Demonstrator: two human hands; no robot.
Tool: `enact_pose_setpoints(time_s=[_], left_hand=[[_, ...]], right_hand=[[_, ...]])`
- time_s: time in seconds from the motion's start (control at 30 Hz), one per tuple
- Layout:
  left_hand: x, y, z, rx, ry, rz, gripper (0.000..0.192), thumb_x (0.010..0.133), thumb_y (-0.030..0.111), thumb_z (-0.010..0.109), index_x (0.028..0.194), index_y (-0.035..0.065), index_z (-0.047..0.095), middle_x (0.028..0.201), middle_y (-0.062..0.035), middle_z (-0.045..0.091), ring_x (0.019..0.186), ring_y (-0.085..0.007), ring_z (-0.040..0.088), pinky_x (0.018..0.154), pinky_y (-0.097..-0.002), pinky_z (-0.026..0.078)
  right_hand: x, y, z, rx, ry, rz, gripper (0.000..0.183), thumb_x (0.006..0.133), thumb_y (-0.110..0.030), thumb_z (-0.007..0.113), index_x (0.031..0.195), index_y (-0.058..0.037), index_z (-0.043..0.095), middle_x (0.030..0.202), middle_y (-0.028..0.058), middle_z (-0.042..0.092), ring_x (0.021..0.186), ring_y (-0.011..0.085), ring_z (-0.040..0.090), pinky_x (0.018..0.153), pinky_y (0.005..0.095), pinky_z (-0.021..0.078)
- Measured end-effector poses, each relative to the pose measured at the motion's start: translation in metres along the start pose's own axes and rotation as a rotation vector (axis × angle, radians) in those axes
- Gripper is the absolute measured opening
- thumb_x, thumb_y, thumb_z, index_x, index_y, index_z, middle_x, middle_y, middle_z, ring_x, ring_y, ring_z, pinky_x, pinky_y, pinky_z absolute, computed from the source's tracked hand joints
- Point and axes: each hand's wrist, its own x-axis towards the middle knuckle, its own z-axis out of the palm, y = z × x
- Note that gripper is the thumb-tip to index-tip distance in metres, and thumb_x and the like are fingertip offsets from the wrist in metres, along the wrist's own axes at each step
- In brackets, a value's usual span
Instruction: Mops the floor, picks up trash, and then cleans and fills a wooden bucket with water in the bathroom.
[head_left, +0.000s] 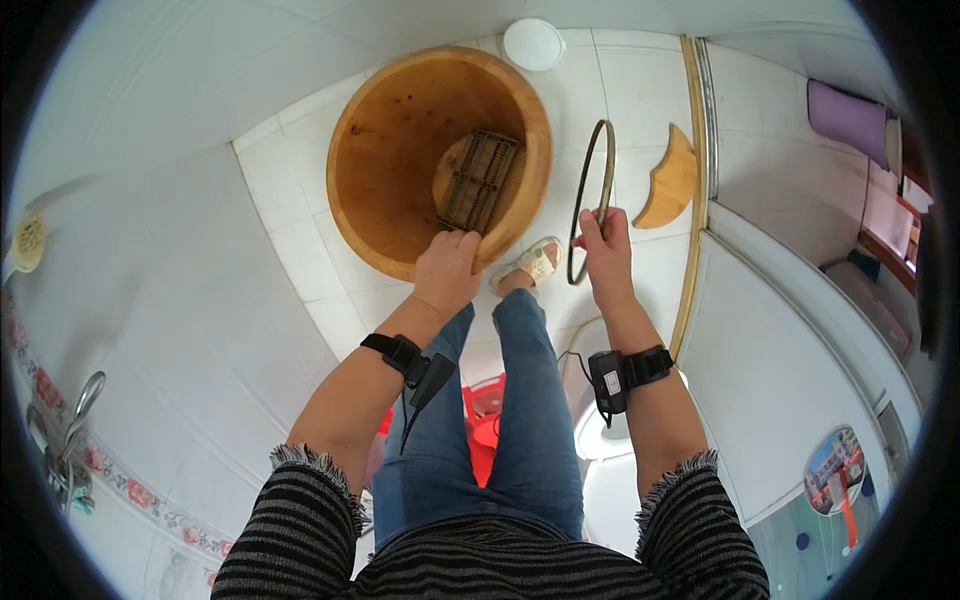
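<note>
A deep wooden tub (390, 161) stands on the tiled floor before me, tilted a little towards me. My left hand (448, 270) grips its near rim, with the fingers over the edge. Inside, a dark foot massage roller (480, 180) lies on the tub's bottom. To the right of the tub, my right hand (606, 244) pinches a thin metal hoop (609, 161) between thumb and fingers. The hoop hangs upright, seen nearly edge-on and apart from the tub. On the floor farther right lies a crescent-shaped wooden board (670, 184).
Behind the tub sits a round white lid or basin (533, 45). A door sill (694, 150) runs along the right. Red plastic stools (484, 420) are behind my legs, and a white toilet (604, 442) is at my right. A shower fitting (75, 427) juts from the left wall.
</note>
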Motion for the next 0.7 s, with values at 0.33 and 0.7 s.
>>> enact_pose_setpoints(time_s=[0.33,0.7], left_hand=[[-0.039,0.034,0.081,-0.009,-0.191,0.052,0.034,0.061,0.015,0.064,0.09,0.0079,0.048,0.087,-0.0092,0.05,0.089,-0.0278,0.048,0.067,-0.0357,0.047],[-0.064,0.021,0.13,-0.067,-0.534,0.075,0.045,0.066,0.026,0.067,0.101,0.0046,0.049,0.099,-0.013,0.051,0.098,-0.0301,0.047,0.085,-0.0393,0.041]], right_hand=[[0.016,0.038,-0.006,-0.484,0.16,-0.034,0.052,0.069,-0.035,0.073,0.094,-0.0034,0.039,0.07,0.0024,0.043,0.06,0.0103,0.042,0.054,0.024,0.0395],[0.002,0.127,-0.044,-0.298,0.151,0.08,0.038,0.07,-0.02,0.068,0.093,0.0012,0.046,0.082,0.012,0.057,0.074,0.0193,0.054,0.068,0.0306,0.0451]])
